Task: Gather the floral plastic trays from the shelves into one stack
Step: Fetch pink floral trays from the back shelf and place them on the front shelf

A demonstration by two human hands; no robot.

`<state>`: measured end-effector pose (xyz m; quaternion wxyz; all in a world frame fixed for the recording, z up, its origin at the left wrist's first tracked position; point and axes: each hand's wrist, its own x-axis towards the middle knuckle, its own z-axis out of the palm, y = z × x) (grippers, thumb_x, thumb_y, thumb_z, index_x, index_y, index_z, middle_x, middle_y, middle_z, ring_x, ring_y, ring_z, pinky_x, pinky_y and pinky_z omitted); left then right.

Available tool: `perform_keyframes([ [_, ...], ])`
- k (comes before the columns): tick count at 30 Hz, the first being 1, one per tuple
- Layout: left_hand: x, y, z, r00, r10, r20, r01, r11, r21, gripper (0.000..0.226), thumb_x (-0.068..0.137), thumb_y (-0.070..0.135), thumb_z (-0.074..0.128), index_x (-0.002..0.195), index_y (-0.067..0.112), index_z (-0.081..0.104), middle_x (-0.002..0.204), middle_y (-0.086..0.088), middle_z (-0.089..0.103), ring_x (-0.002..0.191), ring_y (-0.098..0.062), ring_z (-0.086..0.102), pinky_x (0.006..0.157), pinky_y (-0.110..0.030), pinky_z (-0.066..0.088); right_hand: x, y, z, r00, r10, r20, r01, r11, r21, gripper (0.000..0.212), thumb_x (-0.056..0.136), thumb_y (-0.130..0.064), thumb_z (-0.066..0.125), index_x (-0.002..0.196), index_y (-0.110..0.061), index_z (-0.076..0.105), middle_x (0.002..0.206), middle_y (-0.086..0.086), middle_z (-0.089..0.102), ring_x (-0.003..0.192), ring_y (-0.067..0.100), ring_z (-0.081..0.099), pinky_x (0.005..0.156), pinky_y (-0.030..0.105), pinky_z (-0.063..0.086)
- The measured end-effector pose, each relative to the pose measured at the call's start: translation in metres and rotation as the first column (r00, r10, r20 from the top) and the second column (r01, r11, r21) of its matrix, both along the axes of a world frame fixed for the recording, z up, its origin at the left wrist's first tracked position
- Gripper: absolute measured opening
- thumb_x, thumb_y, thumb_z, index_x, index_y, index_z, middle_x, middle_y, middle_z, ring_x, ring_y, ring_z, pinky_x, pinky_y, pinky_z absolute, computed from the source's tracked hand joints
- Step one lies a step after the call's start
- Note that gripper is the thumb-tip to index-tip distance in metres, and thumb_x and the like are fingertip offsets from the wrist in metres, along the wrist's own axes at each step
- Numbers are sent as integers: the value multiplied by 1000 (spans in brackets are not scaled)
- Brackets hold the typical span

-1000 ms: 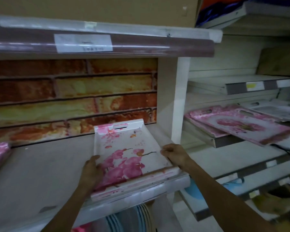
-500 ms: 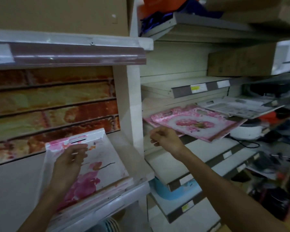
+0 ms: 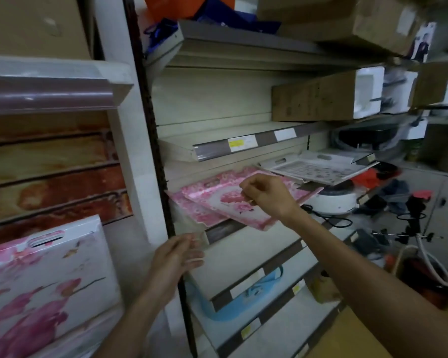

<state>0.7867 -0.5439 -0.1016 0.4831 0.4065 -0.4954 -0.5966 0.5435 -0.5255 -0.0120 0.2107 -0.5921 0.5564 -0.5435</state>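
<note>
A white tray with pink blossoms (image 3: 47, 275) lies on the left shelf, free of both hands. Two pink floral trays (image 3: 212, 200) lie overlapped on a sloping shelf to the right of the white post. My right hand (image 3: 267, 195) hovers over the upper pink tray with fingers loosely curled, holding nothing. My left hand (image 3: 176, 259) is in the air below the pink trays, fingers relaxed and blurred. A pale tray with a grid pattern (image 3: 318, 166) sits further right on the same level.
A white upright post (image 3: 140, 164) and dark rail divide the two shelf bays. Empty shelves with price labels (image 3: 243, 143) lie above and below. Cardboard boxes (image 3: 313, 99) fill upper shelves. A white cooker (image 3: 334, 200), cables and clutter crowd the right.
My left hand let go of the white blossom tray and swung right toward the pink trays. My right hand advanced over the upper pink tray. The view turned right.
</note>
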Motion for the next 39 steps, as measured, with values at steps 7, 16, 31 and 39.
perform_keyframes([
  [7,-138,-8,-2,930,-182,-318,297,883,364,40,96,30,59,122,2,47,123,-25,53,108,-40,60,80,-51,57,-71,0,3,998,-60,-26,61,998,28,10,96,-13,59,94,-7,67,87,9,71,69,9,66,64,20,55],
  [16,-199,-35,-8,873,-19,-487,162,953,254,37,92,-3,52,126,11,58,112,-11,73,102,-30,70,73,-45,60,-132,-8,-2,990,-83,-112,90,994,60,13,96,-20,59,99,-13,69,89,-1,73,82,14,70,79,29,55],
  [31,-126,-12,-28,909,-100,-404,187,966,181,37,84,-5,57,121,-3,58,120,-19,69,107,-33,68,74,-37,61,-162,-44,1,910,-216,-354,277,951,134,18,95,-21,53,93,-14,70,93,8,71,74,17,64,50,17,44],
  [39,-78,10,-27,926,-215,-310,277,946,171,44,80,5,68,122,0,59,120,-19,69,108,-34,67,76,-36,59,-154,-34,-22,972,-148,-181,204,917,343,28,97,-30,56,107,-6,66,96,7,66,75,13,61,62,25,51],
])
